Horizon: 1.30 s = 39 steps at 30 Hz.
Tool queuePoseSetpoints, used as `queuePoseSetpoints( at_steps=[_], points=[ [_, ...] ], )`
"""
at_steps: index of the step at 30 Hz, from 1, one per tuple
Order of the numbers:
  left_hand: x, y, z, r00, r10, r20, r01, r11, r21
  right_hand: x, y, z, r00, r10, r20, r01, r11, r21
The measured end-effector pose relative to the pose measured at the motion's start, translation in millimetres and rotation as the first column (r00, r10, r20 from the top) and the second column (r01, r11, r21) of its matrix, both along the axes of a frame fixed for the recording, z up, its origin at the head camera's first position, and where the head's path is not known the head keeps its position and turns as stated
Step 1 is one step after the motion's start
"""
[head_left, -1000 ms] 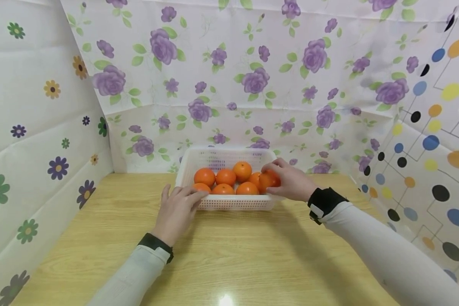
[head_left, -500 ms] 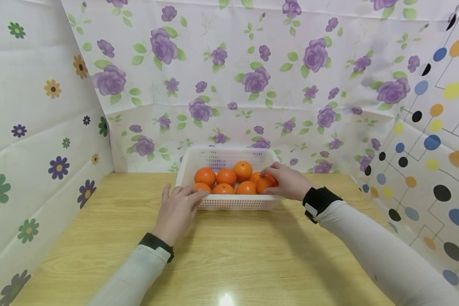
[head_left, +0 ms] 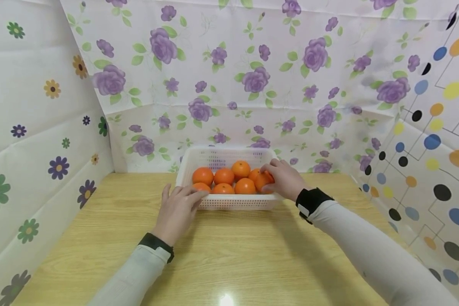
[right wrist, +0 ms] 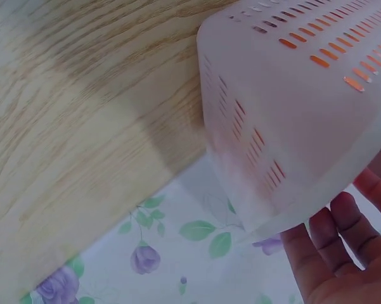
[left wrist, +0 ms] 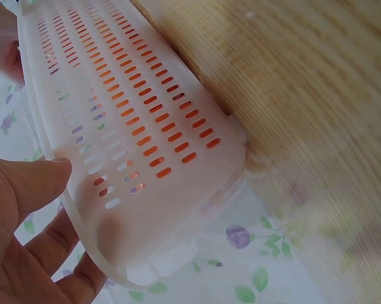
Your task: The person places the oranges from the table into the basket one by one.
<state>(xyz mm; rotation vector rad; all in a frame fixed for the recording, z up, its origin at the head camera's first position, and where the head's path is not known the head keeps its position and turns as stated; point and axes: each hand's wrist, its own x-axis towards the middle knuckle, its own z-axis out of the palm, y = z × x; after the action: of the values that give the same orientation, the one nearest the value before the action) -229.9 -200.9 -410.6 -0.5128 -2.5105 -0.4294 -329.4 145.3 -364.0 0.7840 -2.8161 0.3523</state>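
Observation:
A white perforated plastic basket (head_left: 229,202) holds several oranges (head_left: 245,186) in two loose rows. At its front left corner, my left hand (head_left: 179,212) grips the rim; in the left wrist view the thumb (left wrist: 41,180) lies outside the rim and the fingers inside. My right hand (head_left: 287,178) reaches over the basket's right end and holds an orange (head_left: 263,182) low inside, fingertips on its top and right side. The right wrist view shows curled fingers (right wrist: 342,234) beyond the rim, but the held orange is hidden there by the basket wall.
The basket stands at the back of a wood-grain table (head_left: 229,246), against a wall sheet with purple flowers (head_left: 229,85). Patterned sheets also close off the left side (head_left: 42,148) and the right side (head_left: 424,148).
My right hand has moved a little left and settled lower with its orange. Neighbouring oranges have shifted slightly left. The left hand has stayed on the rim.

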Motion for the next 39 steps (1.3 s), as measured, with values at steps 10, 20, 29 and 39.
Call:
queuePoseSetpoints(
  at_steps=[10,20,29,39],
  points=[
    [-1.5,1.0,-3.3,1.000,0.007,0.007,-0.007,1.000,0.002,-7.3,-4.3,-5.2,1.000,-0.025,0.015,0.024,0.999,0.029],
    [-2.6,2.6,-0.8,1.000,-0.006,-0.018,0.006,1.000,0.001,-5.1,0.2,4.3,0.999,0.015,0.052,-0.019,0.997,0.069],
    [-2.2,2.8,0.2,1.000,-0.006,0.004,0.006,1.000,0.003,-4.8,6.4,-5.3,0.997,0.073,0.015,-0.073,0.995,0.061],
    [-3.2,1.6,1.4,1.000,-0.004,0.027,0.004,1.000,0.018,-1.6,7.0,0.3,0.995,0.102,-0.010,-0.101,0.992,0.071]
  ],
)
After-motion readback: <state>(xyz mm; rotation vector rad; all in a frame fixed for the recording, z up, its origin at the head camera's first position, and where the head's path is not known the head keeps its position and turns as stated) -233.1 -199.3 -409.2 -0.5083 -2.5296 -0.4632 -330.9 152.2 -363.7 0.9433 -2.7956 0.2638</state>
